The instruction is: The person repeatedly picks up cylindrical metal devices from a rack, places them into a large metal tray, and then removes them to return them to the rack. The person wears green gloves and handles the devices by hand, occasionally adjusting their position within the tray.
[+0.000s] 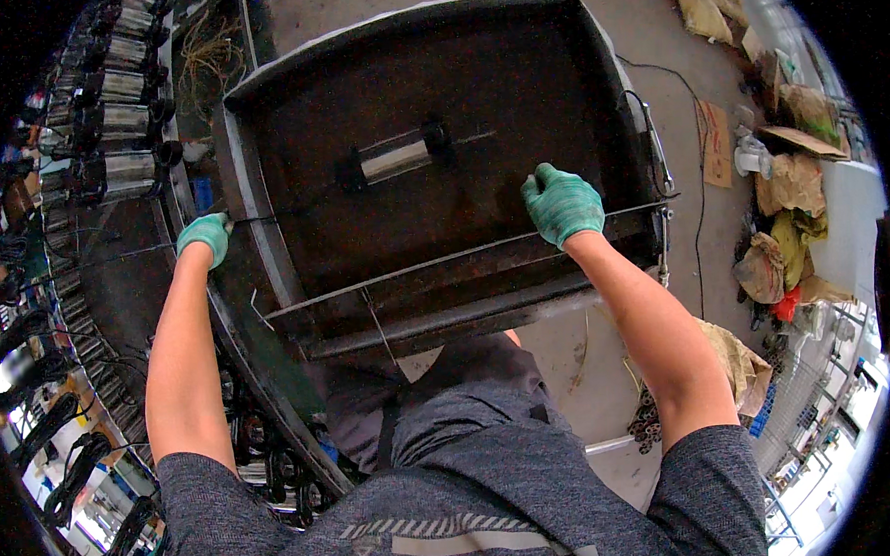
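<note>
A wide dark metal tub (pixel 248 177) stands in front of me. Inside it lies a silver cylinder with black end caps (pixel 395 162), a thin rod sticking out toward the right. My left hand (pixel 205 236), in a green glove, is beyond the tub's left rim, its fingers closed around a thin black cable (pixel 255 219) that runs over the rim toward the cylinder. Over the right part of the tub hovers my right hand (pixel 565 206), also green-gloved, apart from the cylinder. Its fingers are loosely bent with a gap at the thumb, and nothing shows in them.
A thin metal bar (pixel 415 265) crosses the tub's near side. At left, a curved conveyor (pixel 173 194) carries several similar silver cylinders (pixel 126 121); coiled black cables (pixel 75 477) hang below. Sacks (pixel 795 202) and cardboard (pixel 717 146) lie at right, with a black cord on the floor.
</note>
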The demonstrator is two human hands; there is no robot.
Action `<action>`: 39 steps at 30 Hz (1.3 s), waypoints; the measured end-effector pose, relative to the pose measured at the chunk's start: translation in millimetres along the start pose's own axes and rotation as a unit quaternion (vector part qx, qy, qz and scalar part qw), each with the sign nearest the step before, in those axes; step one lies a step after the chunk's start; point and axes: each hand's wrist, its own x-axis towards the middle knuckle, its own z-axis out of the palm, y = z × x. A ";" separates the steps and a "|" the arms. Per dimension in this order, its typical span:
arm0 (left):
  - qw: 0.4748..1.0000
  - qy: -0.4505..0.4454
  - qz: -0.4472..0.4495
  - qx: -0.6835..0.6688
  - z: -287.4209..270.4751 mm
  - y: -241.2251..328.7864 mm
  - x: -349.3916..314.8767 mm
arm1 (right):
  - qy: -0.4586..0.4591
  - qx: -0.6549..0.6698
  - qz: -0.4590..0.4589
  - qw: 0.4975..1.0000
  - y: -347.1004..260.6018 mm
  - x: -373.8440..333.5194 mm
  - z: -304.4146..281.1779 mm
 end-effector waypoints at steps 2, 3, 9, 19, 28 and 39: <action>1.000 0.009 -0.011 0.008 -12.4 10.9 -12.3 | 0.000 0.002 0.000 1.000 1.8 0.1 -0.2; 1.000 0.014 -0.016 0.012 -16.9 15.6 -19.4 | 0.001 0.002 0.000 1.000 3.6 0.8 1.5; 0.953 0.285 0.083 -0.058 -21.9 44.8 -48.6 | -0.008 0.015 0.004 1.000 2.1 -0.1 -2.5; 0.862 0.148 0.142 -0.464 -62.9 289.2 8.1 | 0.003 0.051 -0.018 0.999 6.5 0.8 -3.8; 0.622 -0.130 0.022 -0.772 -73.8 360.7 25.9 | 0.003 0.084 -0.009 0.996 13.0 0.4 -3.1; 0.681 -0.072 0.016 -0.728 -46.4 335.7 -14.1 | 0.047 0.116 -0.034 0.992 19.7 1.7 6.4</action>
